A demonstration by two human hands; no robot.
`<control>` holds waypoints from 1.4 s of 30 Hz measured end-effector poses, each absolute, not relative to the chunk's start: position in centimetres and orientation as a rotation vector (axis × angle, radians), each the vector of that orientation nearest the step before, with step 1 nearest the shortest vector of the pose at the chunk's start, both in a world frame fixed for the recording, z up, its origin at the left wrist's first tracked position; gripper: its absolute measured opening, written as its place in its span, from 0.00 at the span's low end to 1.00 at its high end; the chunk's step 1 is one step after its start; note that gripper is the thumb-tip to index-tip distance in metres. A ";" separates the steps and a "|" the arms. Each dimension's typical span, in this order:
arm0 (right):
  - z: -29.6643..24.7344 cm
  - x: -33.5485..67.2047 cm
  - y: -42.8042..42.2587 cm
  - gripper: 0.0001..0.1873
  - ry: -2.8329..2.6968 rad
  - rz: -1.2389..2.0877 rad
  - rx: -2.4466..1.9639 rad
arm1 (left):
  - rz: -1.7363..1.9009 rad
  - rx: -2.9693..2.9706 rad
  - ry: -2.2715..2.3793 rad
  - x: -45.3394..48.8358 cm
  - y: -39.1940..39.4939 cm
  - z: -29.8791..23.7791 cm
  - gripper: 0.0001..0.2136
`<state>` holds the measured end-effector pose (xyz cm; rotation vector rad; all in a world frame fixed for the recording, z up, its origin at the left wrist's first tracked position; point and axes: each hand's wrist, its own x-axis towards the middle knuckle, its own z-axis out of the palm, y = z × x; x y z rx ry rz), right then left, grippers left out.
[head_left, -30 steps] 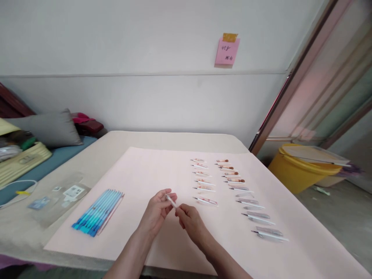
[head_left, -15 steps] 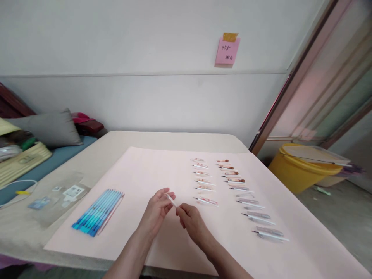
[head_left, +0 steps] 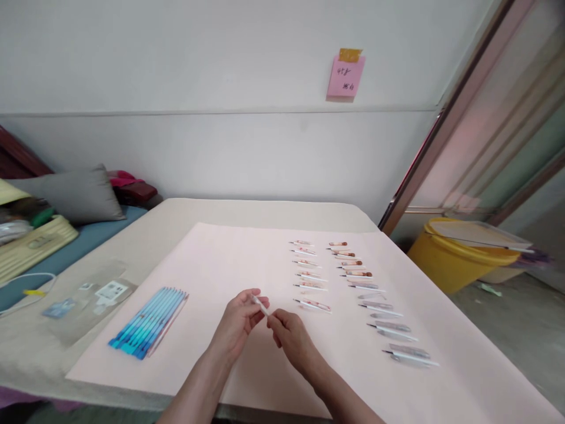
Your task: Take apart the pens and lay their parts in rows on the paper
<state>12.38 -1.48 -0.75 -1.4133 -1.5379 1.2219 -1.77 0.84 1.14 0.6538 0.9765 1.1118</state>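
A slim white pen part [head_left: 260, 305] is held between my two hands above the pale sheet, slanting from upper left to lower right. My left hand [head_left: 242, 315] closes its fingertips around the upper end. At the lower end, my right hand [head_left: 289, 333] pinches it between thumb and curled fingers. Just right of the hands lies a red-and-white patterned pen barrel [head_left: 318, 305] beside a white refill. A column of similar pairs [head_left: 308, 275] runs away behind it. On the left, a row of blue pens [head_left: 148, 324] lies side by side, with a pinkish pen [head_left: 170, 324] along its right edge.
Farther right is another column of barrels and refills, some brown-topped [head_left: 359, 274], some greyish [head_left: 391, 327]. A clear plastic bag [head_left: 95, 300] lies on the cream table cover at left. A yellow bucket [head_left: 454, 259] stands beyond the right edge. A wall [head_left: 265, 153] closes the back.
My left fingertips and the upper end of the white pen part have shifted slightly. My right hand keeps its place, and the laid-out pens have not moved.
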 end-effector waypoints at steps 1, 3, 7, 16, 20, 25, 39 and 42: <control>-0.7 12.4 -1.5 0.14 -1.545 1.221 -1.414 | 1.094 0.657 0.995 -1.8 0.8 1.1 0.15; -0.6 12.3 -1.6 0.15 -1.563 1.216 -1.411 | 1.056 0.671 1.071 -1.8 0.7 1.0 0.14; -0.5 12.2 -1.7 0.15 -1.580 1.209 -1.402 | 0.997 0.719 1.150 -2.0 0.7 0.6 0.13; -0.7 12.4 -1.5 0.15 -1.557 1.178 -1.415 | 1.081 0.652 0.943 -1.6 0.6 1.3 0.17; -0.6 12.3 -1.6 0.16 -1.581 1.183 -1.409 | 1.003 0.684 1.060 -1.7 0.6 1.2 0.15; -0.6 12.4 -1.6 0.16 -1.576 1.195 -1.404 | 0.982 0.720 1.142 -1.7 0.6 0.9 0.15; -0.2 12.3 -1.7 0.17 -1.589 1.192 -1.404 | 0.963 0.712 1.144 -1.7 0.5 0.8 0.16; -0.2 12.4 -1.6 0.17 -1.586 1.185 -1.421 | 1.003 0.704 1.107 -1.6 0.6 1.0 0.17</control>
